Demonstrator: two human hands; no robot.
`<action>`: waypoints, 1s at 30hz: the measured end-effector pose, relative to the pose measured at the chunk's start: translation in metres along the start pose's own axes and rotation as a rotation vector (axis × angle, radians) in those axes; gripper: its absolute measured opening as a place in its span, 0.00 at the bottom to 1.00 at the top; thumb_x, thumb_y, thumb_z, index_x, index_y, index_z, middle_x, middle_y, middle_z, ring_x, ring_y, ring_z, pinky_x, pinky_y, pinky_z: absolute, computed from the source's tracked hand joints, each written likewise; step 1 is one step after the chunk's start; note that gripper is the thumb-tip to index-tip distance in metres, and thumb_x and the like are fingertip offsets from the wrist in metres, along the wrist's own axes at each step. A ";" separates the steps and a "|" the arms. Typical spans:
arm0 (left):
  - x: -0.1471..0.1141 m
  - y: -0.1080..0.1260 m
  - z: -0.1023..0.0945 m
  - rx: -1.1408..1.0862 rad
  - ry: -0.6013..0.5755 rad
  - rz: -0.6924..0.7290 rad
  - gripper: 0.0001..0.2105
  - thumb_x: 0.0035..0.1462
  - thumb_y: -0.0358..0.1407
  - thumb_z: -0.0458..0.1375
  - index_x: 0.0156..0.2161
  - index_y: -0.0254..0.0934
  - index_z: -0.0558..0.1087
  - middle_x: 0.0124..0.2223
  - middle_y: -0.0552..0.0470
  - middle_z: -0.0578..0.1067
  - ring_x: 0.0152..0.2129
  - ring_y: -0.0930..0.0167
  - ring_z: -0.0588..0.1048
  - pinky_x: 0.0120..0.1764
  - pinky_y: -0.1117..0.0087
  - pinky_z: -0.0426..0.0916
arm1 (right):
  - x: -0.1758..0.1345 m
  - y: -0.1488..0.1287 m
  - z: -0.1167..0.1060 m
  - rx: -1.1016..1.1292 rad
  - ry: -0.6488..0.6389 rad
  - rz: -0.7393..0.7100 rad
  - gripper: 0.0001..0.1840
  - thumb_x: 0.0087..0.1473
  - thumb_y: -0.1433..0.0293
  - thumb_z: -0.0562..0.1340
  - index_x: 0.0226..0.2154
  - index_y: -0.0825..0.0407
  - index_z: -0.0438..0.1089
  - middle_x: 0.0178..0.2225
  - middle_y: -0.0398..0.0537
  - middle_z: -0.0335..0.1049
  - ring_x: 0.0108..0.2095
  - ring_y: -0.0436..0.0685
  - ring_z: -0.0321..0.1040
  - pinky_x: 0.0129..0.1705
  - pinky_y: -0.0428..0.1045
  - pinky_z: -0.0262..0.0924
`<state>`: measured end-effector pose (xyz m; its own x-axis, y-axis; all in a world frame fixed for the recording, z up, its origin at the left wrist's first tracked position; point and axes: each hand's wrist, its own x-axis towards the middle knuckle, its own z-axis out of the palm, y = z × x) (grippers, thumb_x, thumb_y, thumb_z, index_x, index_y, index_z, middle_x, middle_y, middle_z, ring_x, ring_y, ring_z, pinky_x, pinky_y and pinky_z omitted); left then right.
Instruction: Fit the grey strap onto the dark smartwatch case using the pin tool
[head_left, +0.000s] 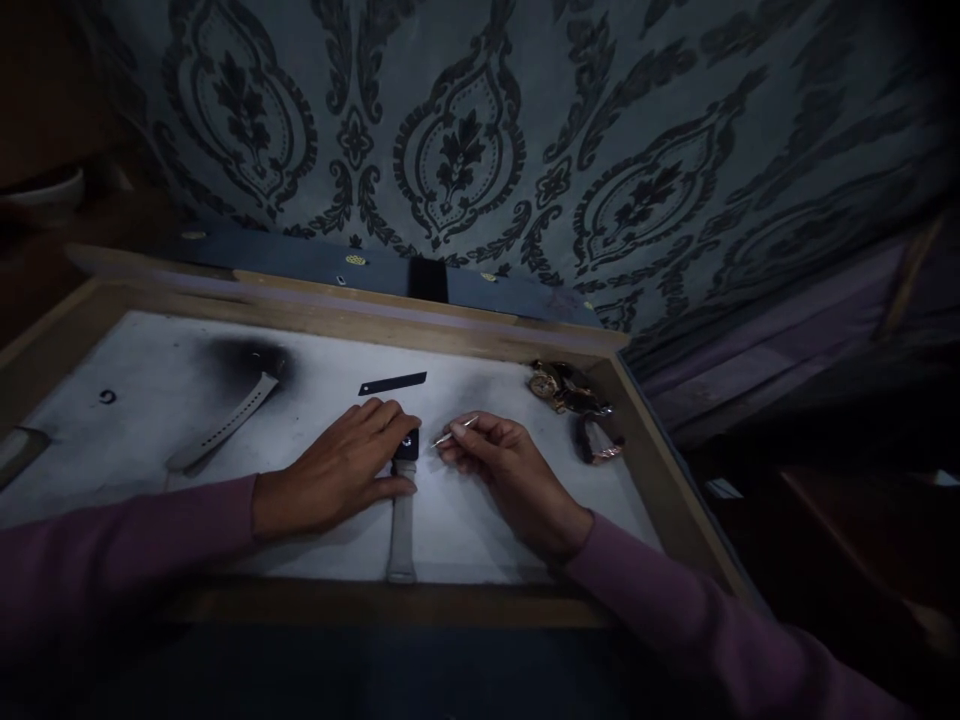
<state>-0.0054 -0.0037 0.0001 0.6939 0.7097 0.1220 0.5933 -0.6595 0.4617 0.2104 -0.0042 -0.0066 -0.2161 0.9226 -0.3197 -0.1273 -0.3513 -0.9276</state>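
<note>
My left hand [337,468] lies over a smartwatch [406,446], with fingers and thumb gripping it about its dark case. The watch's grey strap [402,535] stretches toward the near edge of the shallow wooden-sided box [390,603]; the far end of the watch is hidden under my fingers. Just right of it, my right hand [514,465] pinches a thin, pointed metal tool [454,432], its tip toward the watch but apart from it. Beyond my left hand is a dark snap-off knife blade [393,383] on the white floor of the box.
A loose grey strap [232,422] lies to the left, near a dark smudge. Several wristwatches [553,388] are grouped at the right side. A small dark curved piece [107,397] sits far left. Behind the box rises a patterned curtain [457,150].
</note>
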 end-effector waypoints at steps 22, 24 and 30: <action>0.003 -0.006 -0.001 -0.074 0.020 0.016 0.16 0.60 0.46 0.61 0.45 0.38 0.66 0.42 0.50 0.69 0.38 0.64 0.67 0.40 0.63 0.63 | 0.003 0.008 0.017 -0.172 -0.023 -0.128 0.11 0.51 0.60 0.68 0.27 0.52 0.73 0.23 0.42 0.72 0.25 0.49 0.67 0.27 0.46 0.58; 0.004 -0.006 -0.002 -0.071 0.015 0.010 0.16 0.60 0.46 0.61 0.45 0.38 0.66 0.42 0.50 0.69 0.38 0.64 0.67 0.40 0.63 0.63 | 0.004 0.008 0.017 -0.179 -0.023 -0.135 0.12 0.50 0.60 0.68 0.27 0.51 0.73 0.23 0.42 0.72 0.24 0.49 0.66 0.27 0.46 0.58; 0.005 -0.004 -0.004 -0.057 -0.012 -0.007 0.17 0.58 0.44 0.63 0.45 0.37 0.66 0.43 0.50 0.68 0.39 0.64 0.67 0.41 0.63 0.63 | 0.007 0.011 0.017 -0.178 -0.027 -0.163 0.12 0.50 0.60 0.68 0.27 0.52 0.74 0.22 0.42 0.72 0.24 0.49 0.67 0.26 0.46 0.58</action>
<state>-0.0062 0.0033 0.0020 0.6950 0.7108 0.1079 0.5741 -0.6390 0.5119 0.1913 -0.0047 -0.0156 -0.2328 0.9593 -0.1599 0.0099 -0.1621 -0.9867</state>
